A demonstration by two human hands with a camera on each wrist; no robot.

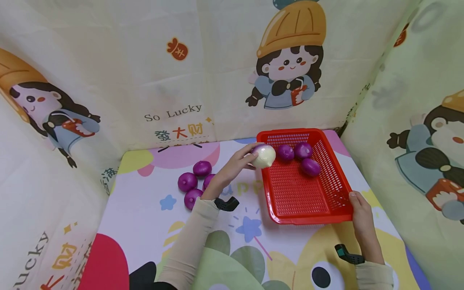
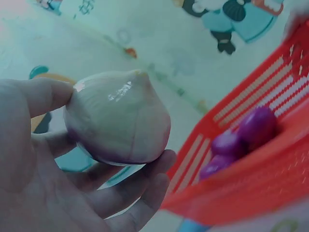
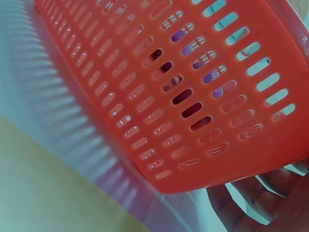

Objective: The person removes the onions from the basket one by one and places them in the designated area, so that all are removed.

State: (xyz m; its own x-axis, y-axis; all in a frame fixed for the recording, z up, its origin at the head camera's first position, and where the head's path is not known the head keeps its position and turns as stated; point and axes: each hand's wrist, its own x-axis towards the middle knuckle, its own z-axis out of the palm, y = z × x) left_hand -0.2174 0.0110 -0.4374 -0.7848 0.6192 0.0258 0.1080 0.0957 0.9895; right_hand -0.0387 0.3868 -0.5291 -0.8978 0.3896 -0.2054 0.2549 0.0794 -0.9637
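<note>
My left hand (image 1: 237, 163) holds an onion (image 1: 266, 156), pale whitish with a purple side, just over the left rim of a red plastic basket (image 1: 295, 197). In the left wrist view, thumb and fingers curve round this onion (image 2: 120, 118), its pointed end upward. Three purple onions (image 1: 310, 167) lie together at the far end inside the basket. My right hand (image 1: 363, 215) grips the basket's rim at the near right corner; in the right wrist view its fingers (image 3: 263, 198) curl at the edge below the slotted wall (image 3: 145, 96).
Several purple onions (image 1: 187, 182) sit in a cluster on the table left of the basket, partly behind the left forearm. A colourful printed cloth (image 1: 145, 217) covers the table. Printed fabric walls (image 1: 217, 80) stand at the back and both sides.
</note>
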